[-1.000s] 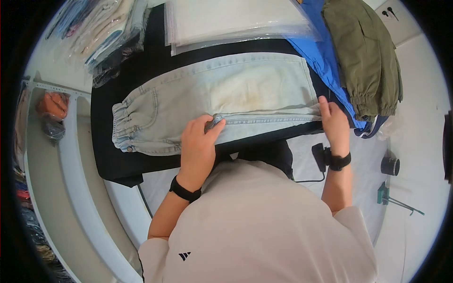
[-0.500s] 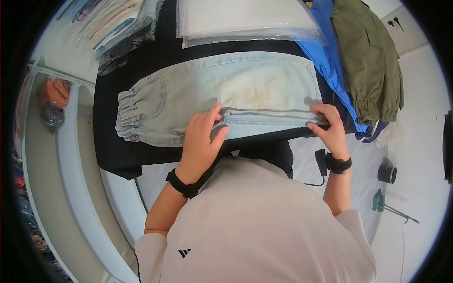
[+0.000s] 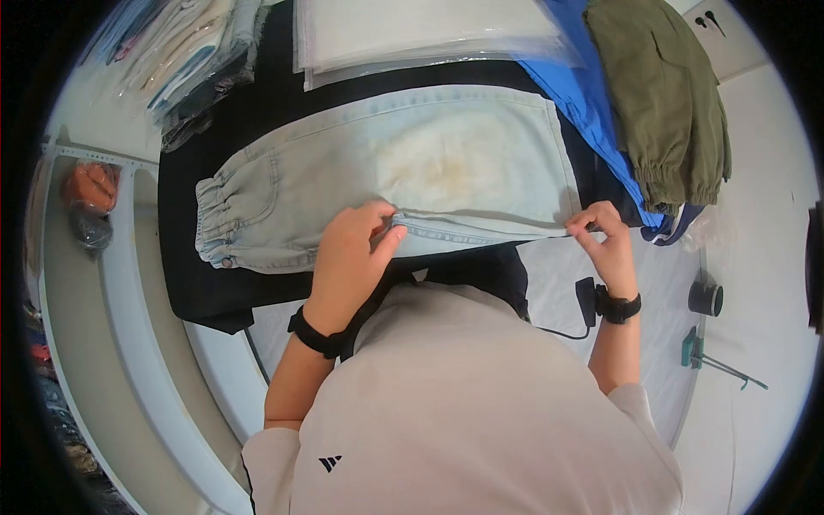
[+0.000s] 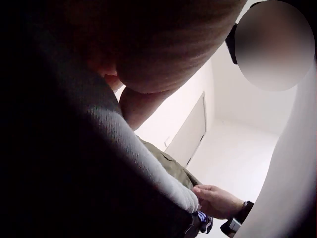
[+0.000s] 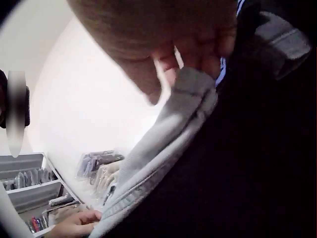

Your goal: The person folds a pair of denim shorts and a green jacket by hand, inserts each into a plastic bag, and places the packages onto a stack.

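Observation:
Light-blue jeans [image 3: 326, 163] lie folded lengthwise on a black-covered table [image 3: 206, 296], elastic waist at the left and leg hems at the right. A yellowish-brown patch marks the upper leg. My left hand [image 3: 350, 262] pinches the near-side seam about mid-length, thumb and fingers around a fold of denim. At the hem's near corner, my right hand [image 3: 611, 245] pinches the cloth between thumb and fingers. The right wrist view shows the hem [image 5: 193, 87] up at the fingertips, with the denim edge running toward the left hand [image 5: 74, 225].
Clear plastic bags [image 3: 429, 39] lie stacked at the table's back. Bagged folded clothes [image 3: 189, 60] are piled at the back left. Olive trousers [image 3: 657, 112] and a blue garment [image 3: 592, 112] lie at the right. White shelving [image 3: 129, 283] stands to the left.
The right hand has shifted from the hem's end, briefly spread its thumb and fingers over the corner, and now pinches it. The near edge now bows between the hands; the left hand stays at the seam.

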Action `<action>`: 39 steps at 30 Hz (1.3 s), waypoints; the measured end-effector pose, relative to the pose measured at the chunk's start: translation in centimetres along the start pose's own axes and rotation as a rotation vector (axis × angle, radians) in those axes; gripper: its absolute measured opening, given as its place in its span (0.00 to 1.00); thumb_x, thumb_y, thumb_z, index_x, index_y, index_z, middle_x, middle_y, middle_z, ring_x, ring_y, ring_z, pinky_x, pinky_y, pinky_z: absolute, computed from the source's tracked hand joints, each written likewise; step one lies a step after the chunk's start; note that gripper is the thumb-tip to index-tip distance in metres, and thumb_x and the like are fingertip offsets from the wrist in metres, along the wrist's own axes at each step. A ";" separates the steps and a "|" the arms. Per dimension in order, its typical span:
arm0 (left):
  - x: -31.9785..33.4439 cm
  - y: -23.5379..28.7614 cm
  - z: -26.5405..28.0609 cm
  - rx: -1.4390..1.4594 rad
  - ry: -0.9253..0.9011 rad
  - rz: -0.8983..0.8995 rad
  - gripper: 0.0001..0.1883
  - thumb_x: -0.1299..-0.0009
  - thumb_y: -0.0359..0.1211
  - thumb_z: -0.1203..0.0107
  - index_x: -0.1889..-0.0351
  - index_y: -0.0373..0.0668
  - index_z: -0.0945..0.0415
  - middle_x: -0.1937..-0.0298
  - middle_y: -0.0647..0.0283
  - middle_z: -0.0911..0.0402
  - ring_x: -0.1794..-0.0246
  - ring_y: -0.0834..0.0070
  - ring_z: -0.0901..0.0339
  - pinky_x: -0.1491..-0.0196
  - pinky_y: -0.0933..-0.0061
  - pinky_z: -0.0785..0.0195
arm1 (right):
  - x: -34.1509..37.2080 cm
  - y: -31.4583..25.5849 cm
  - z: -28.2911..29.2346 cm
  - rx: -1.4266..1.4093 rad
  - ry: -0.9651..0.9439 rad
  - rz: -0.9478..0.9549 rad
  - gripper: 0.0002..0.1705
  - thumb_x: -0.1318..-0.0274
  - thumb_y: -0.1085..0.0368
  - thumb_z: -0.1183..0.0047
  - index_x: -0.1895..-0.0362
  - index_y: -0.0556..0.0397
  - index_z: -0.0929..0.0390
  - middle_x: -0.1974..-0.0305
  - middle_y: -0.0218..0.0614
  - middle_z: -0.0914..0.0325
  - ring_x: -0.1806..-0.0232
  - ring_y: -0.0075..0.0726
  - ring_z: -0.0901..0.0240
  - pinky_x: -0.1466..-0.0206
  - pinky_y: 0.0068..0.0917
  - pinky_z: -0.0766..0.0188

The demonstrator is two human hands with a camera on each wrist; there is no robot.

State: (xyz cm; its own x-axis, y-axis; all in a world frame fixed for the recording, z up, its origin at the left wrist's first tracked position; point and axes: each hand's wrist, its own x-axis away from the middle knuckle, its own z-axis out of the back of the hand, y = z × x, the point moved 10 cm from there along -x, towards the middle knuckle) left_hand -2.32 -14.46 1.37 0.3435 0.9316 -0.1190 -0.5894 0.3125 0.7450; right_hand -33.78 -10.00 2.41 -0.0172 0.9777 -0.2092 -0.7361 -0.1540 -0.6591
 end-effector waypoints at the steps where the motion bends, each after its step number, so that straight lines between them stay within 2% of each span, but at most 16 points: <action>1: -0.1 -0.2 0.0 -0.026 0.029 0.024 0.11 0.39 0.32 0.41 0.62 0.38 0.27 0.70 0.57 0.27 0.65 0.63 0.29 0.62 0.67 0.36 | -0.3 -0.1 -0.1 0.001 0.003 -0.004 0.10 0.58 0.72 0.37 0.71 0.54 0.26 0.72 0.32 0.22 0.67 0.36 0.30 0.57 0.31 0.36; 3: -0.3 -0.3 -0.2 -0.054 0.056 0.045 0.11 0.40 0.31 0.40 0.61 0.39 0.27 0.70 0.57 0.27 0.65 0.63 0.29 0.62 0.67 0.36 | -0.7 2.9 1.1 -0.052 0.187 -0.337 0.08 0.51 0.68 0.40 0.69 0.58 0.25 0.72 0.36 0.22 0.73 0.36 0.30 0.65 0.28 0.33; 6: -0.4 0.7 0.1 -0.109 0.122 -0.051 0.12 0.41 0.30 0.40 0.61 0.39 0.27 0.70 0.58 0.28 0.67 0.63 0.29 0.63 0.66 0.36 | -2.1 3.1 1.2 0.064 0.259 -0.377 0.12 0.48 0.62 0.41 0.67 0.59 0.24 0.73 0.41 0.22 0.75 0.40 0.28 0.68 0.29 0.31; 7: -0.3 0.8 0.2 -0.115 0.142 -0.068 0.11 0.42 0.29 0.40 0.62 0.39 0.27 0.71 0.58 0.28 0.67 0.63 0.29 0.63 0.66 0.36 | -2.6 2.9 0.8 0.191 0.185 -0.420 0.21 0.50 0.53 0.40 0.65 0.60 0.24 0.71 0.45 0.21 0.70 0.46 0.24 0.64 0.32 0.29; 11: -0.2 0.7 0.2 -0.110 0.184 -0.098 0.11 0.44 0.29 0.40 0.65 0.41 0.29 0.69 0.61 0.27 0.68 0.63 0.28 0.65 0.63 0.36 | -3.8 1.8 -0.5 0.453 0.007 -0.477 0.30 0.55 0.44 0.40 0.64 0.61 0.25 0.68 0.52 0.22 0.66 0.55 0.24 0.63 0.39 0.29; 15: 0.1 0.8 0.3 -0.126 0.205 -0.122 0.11 0.44 0.29 0.40 0.65 0.41 0.29 0.69 0.61 0.27 0.68 0.62 0.28 0.64 0.63 0.36 | -4.2 3.6 -1.0 0.344 -0.065 -0.503 0.28 0.56 0.48 0.38 0.62 0.62 0.24 0.69 0.49 0.21 0.66 0.45 0.22 0.63 0.35 0.29; 17: 0.1 0.8 0.3 -0.127 0.198 -0.133 0.11 0.44 0.29 0.40 0.65 0.41 0.28 0.69 0.60 0.27 0.68 0.62 0.28 0.65 0.62 0.36 | -3.2 4.4 -3.1 -0.050 -0.212 -0.620 0.25 0.54 0.53 0.38 0.60 0.62 0.24 0.69 0.41 0.20 0.66 0.32 0.23 0.63 0.29 0.29; 18: 0.1 0.8 0.4 -0.127 0.201 -0.130 0.11 0.44 0.29 0.40 0.65 0.41 0.28 0.69 0.60 0.27 0.68 0.62 0.28 0.65 0.62 0.36 | -3.0 4.3 -3.1 -0.049 -0.215 -0.618 0.25 0.54 0.53 0.38 0.60 0.62 0.24 0.69 0.41 0.20 0.66 0.32 0.23 0.63 0.29 0.29; 20: 0.1 0.8 0.3 -0.106 0.197 -0.145 0.11 0.44 0.29 0.40 0.65 0.41 0.28 0.69 0.60 0.26 0.68 0.61 0.28 0.65 0.62 0.36 | -3.0 3.2 -3.2 -0.498 -0.087 -0.572 0.24 0.51 0.57 0.39 0.54 0.61 0.24 0.67 0.34 0.20 0.65 0.24 0.25 0.62 0.25 0.29; 21: 0.1 0.7 0.3 -0.108 0.202 -0.143 0.11 0.44 0.29 0.40 0.65 0.41 0.28 0.69 0.60 0.26 0.68 0.61 0.28 0.65 0.62 0.36 | -3.0 3.0 -3.2 -0.499 -0.090 -0.568 0.24 0.51 0.57 0.39 0.54 0.61 0.24 0.67 0.34 0.20 0.65 0.24 0.25 0.62 0.25 0.29; 24: 0.7 0.9 0.4 -0.125 0.215 -0.159 0.11 0.44 0.29 0.40 0.65 0.41 0.28 0.69 0.60 0.26 0.68 0.61 0.28 0.66 0.61 0.37 | -1.9 1.7 -5.6 -1.260 -0.175 -0.720 0.25 0.46 0.67 0.47 0.43 0.58 0.32 0.53 0.36 0.23 0.58 0.33 0.23 0.53 0.30 0.26; 26: 0.6 0.8 0.3 -0.104 0.200 -0.143 0.11 0.43 0.30 0.40 0.65 0.41 0.28 0.69 0.60 0.26 0.68 0.60 0.28 0.65 0.61 0.37 | -2.5 1.4 -6.3 -1.298 -0.239 -0.697 0.26 0.47 0.70 0.49 0.42 0.58 0.33 0.49 0.37 0.25 0.53 0.36 0.25 0.49 0.33 0.27; 28: 0.8 0.7 0.3 -0.112 0.213 -0.142 0.11 0.43 0.30 0.40 0.65 0.41 0.28 0.69 0.60 0.26 0.68 0.60 0.28 0.65 0.62 0.37 | -4.0 -1.0 -5.3 -1.425 -0.085 -0.562 0.28 0.48 0.71 0.49 0.39 0.58 0.35 0.47 0.38 0.27 0.50 0.35 0.27 0.46 0.32 0.30; 34: 0.6 0.8 0.6 -0.117 0.243 -0.163 0.10 0.43 0.29 0.40 0.66 0.39 0.28 0.69 0.58 0.27 0.68 0.60 0.28 0.65 0.63 0.37 | -7.6 -13.6 -9.0 -0.941 -0.324 -0.232 0.43 0.52 0.72 0.49 0.30 0.56 0.50 0.39 0.45 0.35 0.41 0.37 0.35 0.41 0.27 0.37; 36: 0.7 0.8 0.7 -0.132 0.244 -0.160 0.10 0.44 0.29 0.41 0.66 0.39 0.29 0.69 0.57 0.27 0.67 0.58 0.28 0.65 0.61 0.37 | -8.0 -15.1 -13.2 -0.695 -0.452 -0.058 0.44 0.52 0.69 0.48 0.30 0.59 0.51 0.35 0.50 0.42 0.37 0.40 0.39 0.38 0.27 0.41; 39: 0.7 0.7 0.6 -0.238 0.232 -0.153 0.11 0.46 0.27 0.42 0.67 0.38 0.30 0.67 0.56 0.28 0.66 0.54 0.30 0.64 0.59 0.38 | -7.4 -15.0 -18.6 -0.444 -0.537 -0.048 0.42 0.52 0.67 0.48 0.33 0.65 0.49 0.38 0.60 0.39 0.36 0.47 0.39 0.36 0.29 0.42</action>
State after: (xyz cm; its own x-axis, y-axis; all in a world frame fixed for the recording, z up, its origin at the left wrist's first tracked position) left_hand -2.10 -13.73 2.21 0.2814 0.8797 -0.3834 -0.7071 0.4602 0.5369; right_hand -10.03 -17.56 0.45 -0.4082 0.9023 0.1385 -0.4001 -0.0405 -0.9156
